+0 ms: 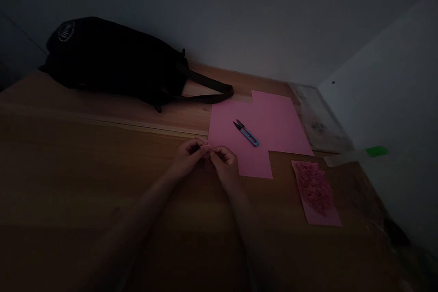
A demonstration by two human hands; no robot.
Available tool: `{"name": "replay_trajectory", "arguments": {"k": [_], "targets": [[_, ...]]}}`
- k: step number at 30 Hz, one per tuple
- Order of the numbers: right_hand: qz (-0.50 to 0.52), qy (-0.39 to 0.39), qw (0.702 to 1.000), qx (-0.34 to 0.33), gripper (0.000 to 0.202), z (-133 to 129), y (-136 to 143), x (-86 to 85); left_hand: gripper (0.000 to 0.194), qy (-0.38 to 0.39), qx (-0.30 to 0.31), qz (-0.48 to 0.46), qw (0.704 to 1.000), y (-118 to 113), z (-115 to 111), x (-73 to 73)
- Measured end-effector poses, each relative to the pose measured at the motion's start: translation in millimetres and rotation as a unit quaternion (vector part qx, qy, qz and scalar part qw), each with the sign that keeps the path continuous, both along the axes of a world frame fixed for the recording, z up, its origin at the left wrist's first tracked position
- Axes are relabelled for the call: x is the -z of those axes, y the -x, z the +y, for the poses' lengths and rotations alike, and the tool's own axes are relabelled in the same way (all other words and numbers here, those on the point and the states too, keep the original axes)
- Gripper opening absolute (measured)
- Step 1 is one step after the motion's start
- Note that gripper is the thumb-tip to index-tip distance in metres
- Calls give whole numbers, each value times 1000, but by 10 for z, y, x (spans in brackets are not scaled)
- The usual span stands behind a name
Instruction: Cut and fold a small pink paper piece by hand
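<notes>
My left hand (187,159) and my right hand (227,165) meet over the table, thumbs and fingers pinched together. Between the fingertips is a small pink piece (205,148), apparently paper; the fingers cover much of it. Just beyond my right hand lie overlapping pink sheets of paper (273,123). A pair of thread snips (251,138) with blue handles rests on those sheets, blades pointing to the upper left. The scene is dim, so fine detail on the held piece is hard to make out.
A black bag (119,59) with a strap (215,86) lies along the wall at the back left. On the right, a heap of small pink pieces (315,187) sits on a pink sheet (323,219). Near the right wall are clear plastic (318,114) and a green-tipped object (376,151).
</notes>
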State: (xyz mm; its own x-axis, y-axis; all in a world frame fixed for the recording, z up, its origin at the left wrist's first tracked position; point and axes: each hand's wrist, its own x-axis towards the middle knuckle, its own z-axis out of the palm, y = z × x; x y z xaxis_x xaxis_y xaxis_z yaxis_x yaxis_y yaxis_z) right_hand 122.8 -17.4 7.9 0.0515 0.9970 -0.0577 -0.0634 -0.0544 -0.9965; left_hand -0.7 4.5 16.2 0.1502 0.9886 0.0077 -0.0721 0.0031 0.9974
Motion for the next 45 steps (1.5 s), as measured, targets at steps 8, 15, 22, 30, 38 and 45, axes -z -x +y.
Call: {"name": "replay_trajectory", "arguments": {"k": [8, 15, 22, 30, 38, 45], "targets": [[-9, 0, 1000, 14, 14, 6, 5, -22, 17, -14, 6, 17, 1000, 12, 7, 22], [-10, -3, 1000, 14, 14, 6, 3, -35, 15, -8, -1, 20, 1000, 7, 3, 9], [9, 22, 1000, 21, 10, 4, 22, -39, 16, 0, 2, 15, 1000, 1, 1, 0], [18, 7, 1000, 13, 7, 6, 20, -35, 14, -7, 3, 12, 1000, -4, 5, 15], [5, -2, 1000, 12, 7, 13, 10, -1, 16, -14, 4, 18, 1000, -1, 16, 31], [2, -10, 1000, 14, 6, 12, 11, -14, 17, -6, 6, 24, 1000, 2, 12, 22]]}}
